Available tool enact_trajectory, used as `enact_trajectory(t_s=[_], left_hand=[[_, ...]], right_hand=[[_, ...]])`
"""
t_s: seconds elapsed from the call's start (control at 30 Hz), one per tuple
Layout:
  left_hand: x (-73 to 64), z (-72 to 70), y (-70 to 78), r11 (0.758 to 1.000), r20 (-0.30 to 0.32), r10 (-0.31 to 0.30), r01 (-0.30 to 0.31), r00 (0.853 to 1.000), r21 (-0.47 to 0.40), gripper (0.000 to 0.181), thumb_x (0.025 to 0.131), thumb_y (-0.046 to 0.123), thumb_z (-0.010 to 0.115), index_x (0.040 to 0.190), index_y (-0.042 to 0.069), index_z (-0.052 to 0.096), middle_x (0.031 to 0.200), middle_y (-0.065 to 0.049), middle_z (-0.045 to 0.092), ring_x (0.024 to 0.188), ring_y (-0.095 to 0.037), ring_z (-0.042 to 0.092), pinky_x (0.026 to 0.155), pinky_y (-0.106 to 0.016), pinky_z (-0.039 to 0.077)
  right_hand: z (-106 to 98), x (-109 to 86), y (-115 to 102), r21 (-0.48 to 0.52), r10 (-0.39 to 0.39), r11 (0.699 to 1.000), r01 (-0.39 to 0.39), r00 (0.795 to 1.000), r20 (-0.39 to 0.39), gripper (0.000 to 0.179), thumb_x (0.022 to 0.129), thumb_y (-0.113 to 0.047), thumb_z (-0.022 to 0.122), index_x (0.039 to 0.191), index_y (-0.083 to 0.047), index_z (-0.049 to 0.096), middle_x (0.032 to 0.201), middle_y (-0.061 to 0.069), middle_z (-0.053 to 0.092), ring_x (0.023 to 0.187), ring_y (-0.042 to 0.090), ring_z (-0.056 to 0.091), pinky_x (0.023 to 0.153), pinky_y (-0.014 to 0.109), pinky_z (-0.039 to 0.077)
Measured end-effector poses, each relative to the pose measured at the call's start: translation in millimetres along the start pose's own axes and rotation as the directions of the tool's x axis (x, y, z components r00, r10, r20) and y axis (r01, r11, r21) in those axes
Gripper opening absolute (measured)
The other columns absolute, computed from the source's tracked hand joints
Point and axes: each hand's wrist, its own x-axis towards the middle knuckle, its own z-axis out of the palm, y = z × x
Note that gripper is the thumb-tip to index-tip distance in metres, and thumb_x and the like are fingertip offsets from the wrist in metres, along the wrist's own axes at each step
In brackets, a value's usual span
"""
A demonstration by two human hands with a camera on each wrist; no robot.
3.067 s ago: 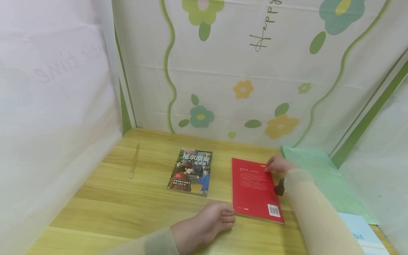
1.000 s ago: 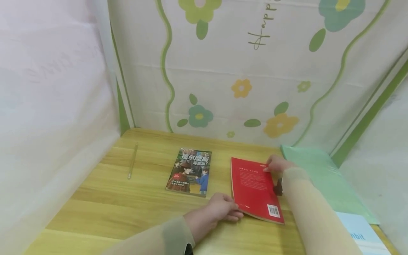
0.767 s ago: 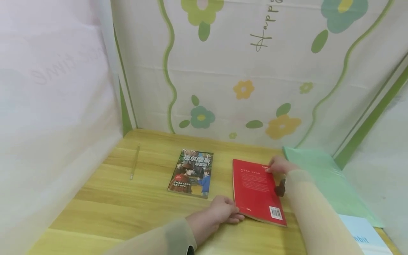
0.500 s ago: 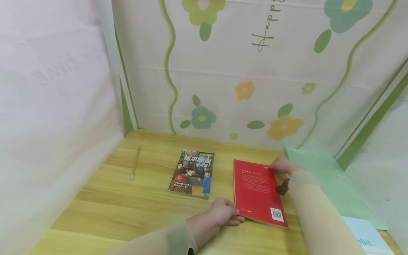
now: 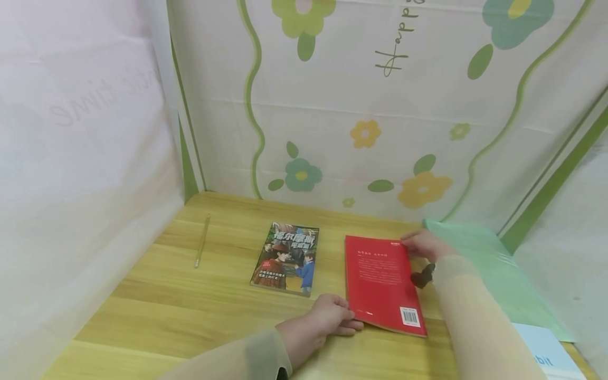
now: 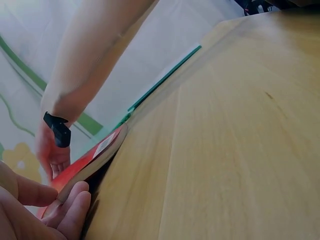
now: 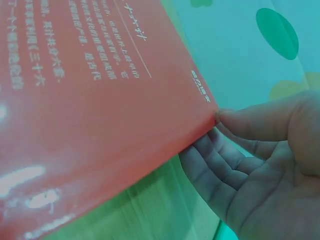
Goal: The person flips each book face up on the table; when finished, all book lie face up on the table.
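just went from resting beside to pinching the red book point(image 5: 380, 285) at its 8 o'clock corner, left fingers point(image 6: 79, 212) | also pinching its 1 o'clock corner, right fingers point(image 7: 210, 180) | around 4-5 o'clock on the bench point(image 5: 157, 306), looks slightly raised along its 6 o'clock edge | held at both ends now, so probably pretty controllable tbh

Pencil point(image 5: 202, 240), illustrated book point(image 5: 287, 259) on tabletop point(image 5: 157, 311)

White sheet walls point(image 5: 323, 87), flower-printed behind, enclose a wood-grain tabletop point(image 5: 157, 311) on 3 sides.
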Motion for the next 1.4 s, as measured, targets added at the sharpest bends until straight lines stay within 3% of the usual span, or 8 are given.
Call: enact_trajectory(t_s=[0.23,0.43,0.8,1.0,1.2,1.4], left_hand=[[-3.3,-2.2,4.0,1.0,-0.004,-0.01,0.01,1.0,-0.012,0.011,0.092,-0.01,0.055,0.102,-0.008,0.052,0.086,-0.017,0.067,0.081,-0.031,0.073,0.067,-0.034,0.061],[-4.7,-4.2,6.4,1.0,-0.029,-0.002,0.001,1.0,-0.022,0.019,0.09,-0.01,0.054,0.109,-0.01,0.05,0.086,-0.017,0.067,0.08,-0.031,0.072,0.065,-0.034,0.061],[-9.2,-6.9,8.6,0.998,-0.048,0.028,-0.03,0.998,-0.048,0.02,0.087,-0.011,0.051,0.107,-0.011,0.049,0.082,-0.019,0.068,0.071,-0.028,0.072,0.058,-0.031,0.06],[-13.7,-7.2,11.2,0.999,-0.054,0.03,-0.032,0.998,-0.04,0.017,0.088,-0.01,0.049,0.104,-0.009,0.049,0.081,-0.018,0.068,0.063,-0.018,0.069,0.056,-0.028,0.059],[-13.6,-8.2,11.7,0.999,-0.056,0.016,-0.018,0.998,-0.045,0.014,0.088,-0.01,0.049,0.101,-0.007,0.051,0.083,-0.018,0.068,0.062,-0.015,0.068,0.055,-0.025,0.058],[-12.7,-8.1,10.3,0.998,-0.078,0.022,-0.026,0.997,-0.053,0.027,0.088,-0.011,0.049,0.114,-0.014,0.047,0.09,-0.017,0.065,0.059,-0.013,0.064,0.053,-0.022,0.055]], right_hand=[[-3.3,2.8,-0.9,0.078,-0.033,0.996,0.032,0.999,0.009,0.031,0.098,-0.002,0.052,0.125,0.012,0.047,0.093,0.013,0.071,0.081,0.023,0.07,0.081,0.04,0.058],[-5.3,2.6,-1.0,0.059,-0.044,0.997,0.043,0.999,0.011,0.024,0.099,-0.004,0.052,0.119,0.009,0.053,0.096,0.014,0.07,0.084,0.025,0.07,0.079,0.039,0.059],[-10.5,-5.0,-9.5,0.093,-0.138,0.987,0.129,0.985,0.104,0.028,0.097,0.0,0.05,0.123,0.012,0.05,0.099,0.017,0.066,0.084,0.027,0.069,0.08,0.039,0.059],[-8.5,-6.1,-12.9,0.08,-0.166,0.984,0.161,0.984,0.063,0.028,0.1,-0.006,0.052,0.123,0.01,0.051,0.096,0.015,0.069,0.08,0.024,0.068,0.078,0.036,0.059],[-8.6,-6.3,-18.3,0.147,-0.211,0.968,0.201,0.976,0.056,0.027,0.101,-0.007,0.049,0.122,0.01,0.047,0.095,0.012,0.07,0.078,0.021,0.069,0.078,0.036,0.059],[-11.1,-13.2,-29.9,0.176,-0.255,0.954,0.243,0.965,0.052,0.027,0.102,-0.006,0.045,0.118,0.015,0.052,0.092,0.008,0.07,0.076,0.018,0.068,0.077,0.035,0.058]])
